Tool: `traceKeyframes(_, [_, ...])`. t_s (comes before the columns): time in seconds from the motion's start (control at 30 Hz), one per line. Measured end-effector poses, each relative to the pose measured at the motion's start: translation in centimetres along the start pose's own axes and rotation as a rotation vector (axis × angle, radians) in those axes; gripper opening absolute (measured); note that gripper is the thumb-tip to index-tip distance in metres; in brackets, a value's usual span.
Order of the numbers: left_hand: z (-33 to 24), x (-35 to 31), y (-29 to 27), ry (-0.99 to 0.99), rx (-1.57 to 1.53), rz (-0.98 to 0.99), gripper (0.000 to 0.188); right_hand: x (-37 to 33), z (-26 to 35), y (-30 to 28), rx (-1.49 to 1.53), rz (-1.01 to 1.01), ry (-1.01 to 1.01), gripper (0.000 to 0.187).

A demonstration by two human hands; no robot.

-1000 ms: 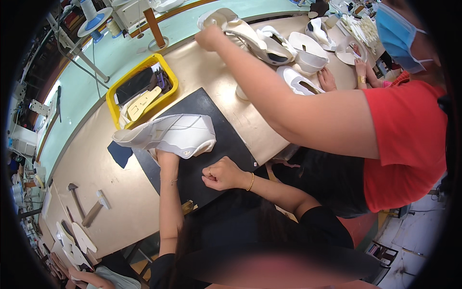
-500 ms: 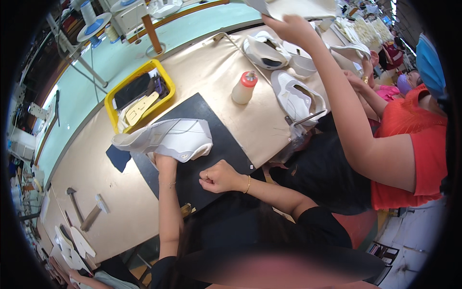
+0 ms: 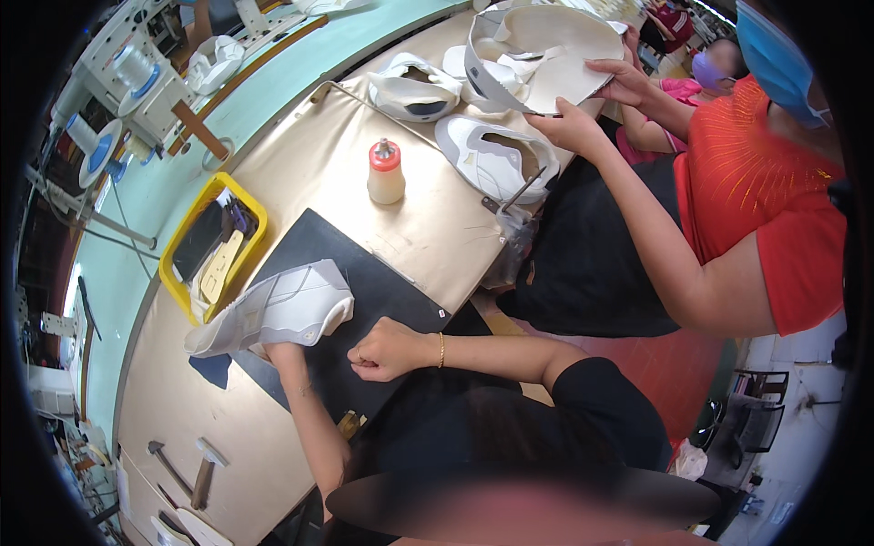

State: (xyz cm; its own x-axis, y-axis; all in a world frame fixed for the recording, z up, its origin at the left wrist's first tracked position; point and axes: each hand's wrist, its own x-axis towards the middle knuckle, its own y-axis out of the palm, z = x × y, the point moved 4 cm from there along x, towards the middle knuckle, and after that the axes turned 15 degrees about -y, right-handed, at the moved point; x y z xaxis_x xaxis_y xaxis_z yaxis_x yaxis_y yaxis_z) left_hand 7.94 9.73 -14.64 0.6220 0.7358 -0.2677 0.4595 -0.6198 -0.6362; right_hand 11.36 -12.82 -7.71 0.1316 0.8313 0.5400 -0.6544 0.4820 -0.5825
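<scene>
A white and grey shoe upper (image 3: 282, 305) is tilted over the black cutting mat (image 3: 382, 275), its toe pointing left. My left hand (image 3: 284, 357) reaches into it from the near side and holds it up; the fingers are hidden inside. Just right of the upper, my right hand (image 3: 393, 349) is closed in a fist above the mat, apart from the upper. Whether anything small is inside that fist, I cannot see. A dark blue scrap (image 3: 211, 370) lies partly under the upper's toe.
Beyond the mat stand a yellow basket (image 3: 260, 217) of tools and a red-topped bottle (image 3: 387, 173). Two hammers (image 3: 204, 473) lie at the near left. More shoe uppers (image 3: 414, 89) sit at the far side. On the right, a co-worker (image 3: 728, 209) holds a large white upper (image 3: 583, 50).
My view has turned right, so the table has shifted left in it. The co-worker's outstretched arm has come back, both hands now on a white upper. My hands keep nearly the same pose.
</scene>
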Motion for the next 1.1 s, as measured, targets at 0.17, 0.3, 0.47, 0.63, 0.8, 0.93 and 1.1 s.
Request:
traceKeyframes(0.17, [1.2,0.5,0.1,0.050,-0.029,0.021,0.043,-0.2,-0.1,0.2,0.011,-0.002,-0.002,0.025])
traceKeyframes(0.3, [1.4,0.9,0.0,0.083,-0.062,0.039,0.043,-0.3,0.0,0.2,0.006,-0.033,-0.034,0.021])
traceKeyframes(0.47, [0.9,0.9,-0.4,0.152,0.159,0.024,0.044,-0.5,0.0,0.2,0.024,-0.044,-0.035,0.019])
traceKeyframes(0.63, [1.1,0.3,-0.8,0.114,0.272,0.029,0.044,-0.6,-0.2,0.4,0.039,-0.009,-0.009,0.018])
traceKeyframes(0.8, [0.9,0.1,-0.8,0.096,0.198,0.010,0.044,-0.7,-0.2,0.5,0.054,-0.023,-0.017,0.017])
traceKeyframes(0.93, [0.6,0.2,-0.7,0.087,0.172,0.004,0.044,-0.7,-0.2,0.6,0.055,-0.020,-0.023,0.017])
traceKeyframes(1.1, [0.3,0.2,-0.8,0.078,0.157,-0.008,0.043,-0.7,-0.2,0.6,0.065,-0.016,-0.019,0.017])
